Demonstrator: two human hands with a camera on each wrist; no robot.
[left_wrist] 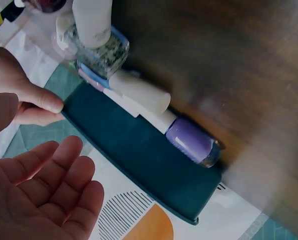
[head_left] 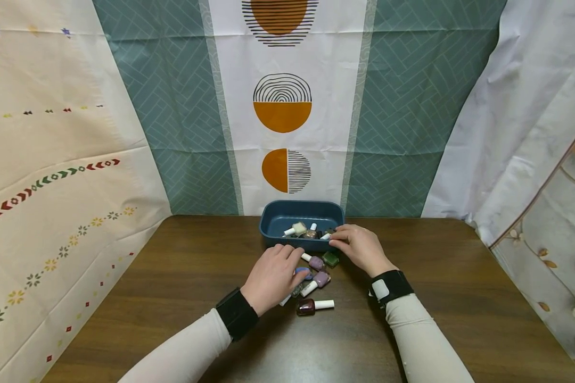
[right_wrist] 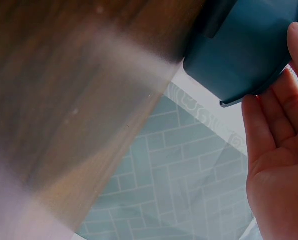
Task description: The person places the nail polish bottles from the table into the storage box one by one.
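Note:
A blue plastic bin [head_left: 274, 221] at the back of the table holds several nail polish bottles, among them a cream one [head_left: 299, 229] with a white cap. My right hand [head_left: 361, 248] reaches over the bin's front right corner, fingertips at a white-capped bottle [head_left: 326, 236] inside; I cannot tell whether they grip it. My left hand [head_left: 274, 274] hovers beside the loose bottles, its palm bare and fingers loosely bent in the left wrist view. Near its thumb lie a blue bottle [head_left: 304, 273], a glitter bottle [left_wrist: 101, 57] and a purple bottle [head_left: 322, 279].
Another purple bottle [head_left: 316, 263] and a green bottle [head_left: 331, 259] lie just before the bin. A dark red bottle [head_left: 306, 307] lies nearest the person. Patterned cloth [head_left: 287, 133] hangs behind the wooden table [head_left: 196, 266].

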